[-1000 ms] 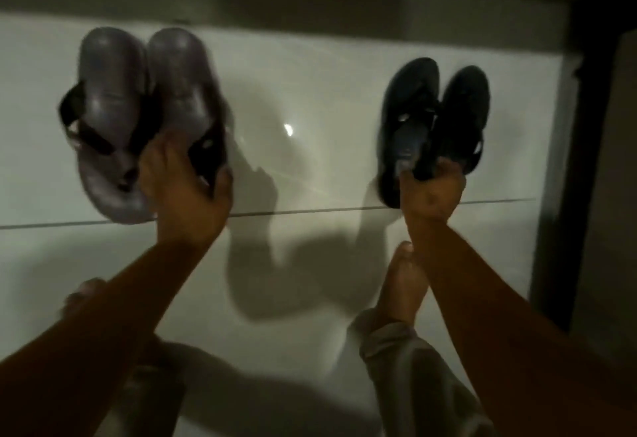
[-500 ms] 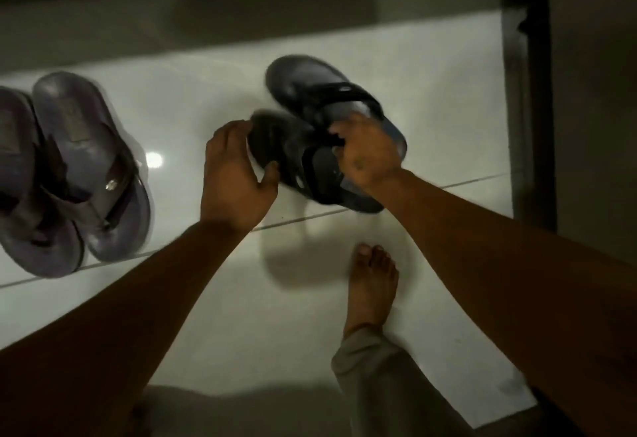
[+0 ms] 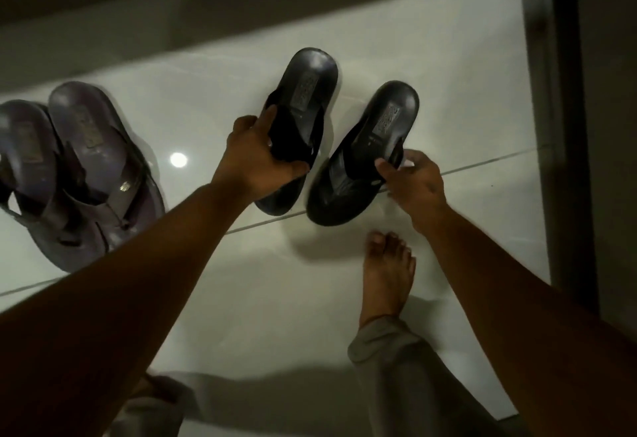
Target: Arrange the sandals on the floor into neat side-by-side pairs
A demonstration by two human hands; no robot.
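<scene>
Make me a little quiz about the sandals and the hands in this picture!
1. True or false: the left hand holds a black sandal.
2. How many sandals are in view? A) two B) four C) six
3. Fill in: the grey pair lies to the ___ of the black ones.

Key: 1 true. 2 B. 3 left. The right hand has its grip on the other black sandal.
</scene>
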